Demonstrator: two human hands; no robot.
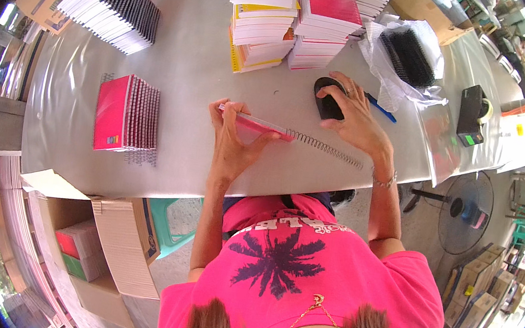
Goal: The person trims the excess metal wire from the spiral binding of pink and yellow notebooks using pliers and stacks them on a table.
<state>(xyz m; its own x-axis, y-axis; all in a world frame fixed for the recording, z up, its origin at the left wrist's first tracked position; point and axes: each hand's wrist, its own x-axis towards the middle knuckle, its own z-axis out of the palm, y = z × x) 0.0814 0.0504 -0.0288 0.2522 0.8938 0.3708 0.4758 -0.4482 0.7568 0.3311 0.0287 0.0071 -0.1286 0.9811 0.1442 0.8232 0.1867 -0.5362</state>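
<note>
- Left hand (233, 138) is seen clamped on a thin pink-covered notebook (255, 126), held on edge near the front of the pale grey table (190, 58), fingers wrapped over its upper edge.
- Right hand (355, 116) is laid, fingers curled, over a black rounded object (327, 100) on the table; whether it is gripped or only pressed cannot be told.
- A silver wire spiral coil (326, 148) is seen running from the notebook's right end towards the right wrist, part threaded, most of it lying free on the table.
- A finished pile of pink spiral-bound notebooks (127, 115) is lying well to the left; tall stacks of unbound white pads (263, 18) are standing behind.
- A blue pen (380, 107) is lying just beside the right hand, and a clear bag of black coils (408, 54) beyond it.
- Risk, as judged: the free coil could be snagged or bent if the notebook is tilted, since so little of it is seated.
- Pages could be let slip out of line should the left grip loosen.
</note>
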